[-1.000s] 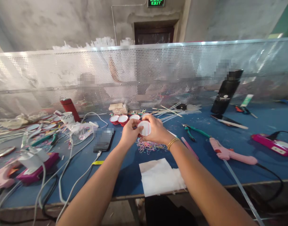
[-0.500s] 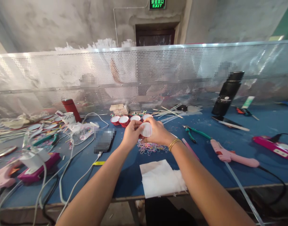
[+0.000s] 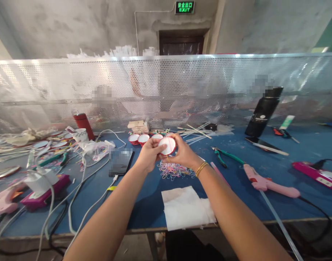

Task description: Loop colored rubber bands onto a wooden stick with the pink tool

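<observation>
Between both hands is a small round red-rimmed cup (image 3: 168,145), its white face tilted toward me and a thin reddish line across it. My left hand (image 3: 149,155) pinches the left edge, thumb on the white face. My right hand (image 3: 184,151) curls around the right side, fingers closed on it. A thin yellowish strand shows just under the cup, near the right thumb. Directly below lies a pile of colourful rubber bands (image 3: 174,171). Behind the hands stands a row of similar red cups (image 3: 143,139) with white tops, partly covered by the fingers.
A white cloth (image 3: 187,210) lies at the front edge. Left are a phone (image 3: 121,162), cables, a magenta power strip (image 3: 58,186) and a red flask (image 3: 83,125). Right are pliers (image 3: 221,157), a pink glue gun (image 3: 269,184) and a black bottle (image 3: 264,112). A perforated metal screen (image 3: 177,90) stands behind.
The cup has turned in my fingers, so more of its white face and red rim shows. Both hands have stayed closed on it. The view has shifted slightly.
</observation>
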The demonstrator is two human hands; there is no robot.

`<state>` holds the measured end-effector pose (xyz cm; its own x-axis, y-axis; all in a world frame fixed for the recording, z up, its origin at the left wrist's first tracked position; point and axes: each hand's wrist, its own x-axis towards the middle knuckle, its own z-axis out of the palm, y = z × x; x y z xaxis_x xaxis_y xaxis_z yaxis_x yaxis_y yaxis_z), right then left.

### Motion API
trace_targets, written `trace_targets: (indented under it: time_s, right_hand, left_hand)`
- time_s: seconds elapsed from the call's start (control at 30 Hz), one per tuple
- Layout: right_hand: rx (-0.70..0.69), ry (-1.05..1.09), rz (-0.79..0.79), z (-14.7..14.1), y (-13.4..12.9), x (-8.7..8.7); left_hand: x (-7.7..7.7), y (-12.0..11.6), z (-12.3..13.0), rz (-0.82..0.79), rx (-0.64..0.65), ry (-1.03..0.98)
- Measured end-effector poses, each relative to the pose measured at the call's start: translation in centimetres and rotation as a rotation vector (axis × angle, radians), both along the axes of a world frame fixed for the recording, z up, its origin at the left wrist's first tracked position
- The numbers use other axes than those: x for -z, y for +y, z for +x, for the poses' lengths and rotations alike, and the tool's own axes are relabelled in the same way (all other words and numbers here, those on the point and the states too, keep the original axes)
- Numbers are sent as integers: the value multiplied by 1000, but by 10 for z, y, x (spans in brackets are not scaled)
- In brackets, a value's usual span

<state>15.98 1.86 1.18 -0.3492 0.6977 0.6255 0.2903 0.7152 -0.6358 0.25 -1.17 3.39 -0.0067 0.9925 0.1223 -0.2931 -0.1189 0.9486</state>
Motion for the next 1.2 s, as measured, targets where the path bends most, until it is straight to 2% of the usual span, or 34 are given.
trace_targets:
  time_s: [0.2, 0.3, 0.47, 0.73, 1.0, 1.2]
  right_hand:
    - [-55, 60, -61, -3, 0, 2]
    - [-88, 77, -86, -3, 2, 6]
    - [-127, 89, -57, -3, 1, 6]
    - [-242, 127, -165, -4, -1, 5]
    - [-215, 142, -113, -4, -1, 5]
    - [-235, 189, -169, -6, 3, 8]
  left_hand:
    - [-1, -2, -1, 42, 21, -9]
    - [0, -2, 0, 10, 26, 3]
    - [1, 2, -4, 4, -6, 135]
    - [-2, -3, -4, 94, 54, 255]
    - [-5, -5, -1, 121, 26, 226]
    - [-4, -7, 0, 179, 18, 201]
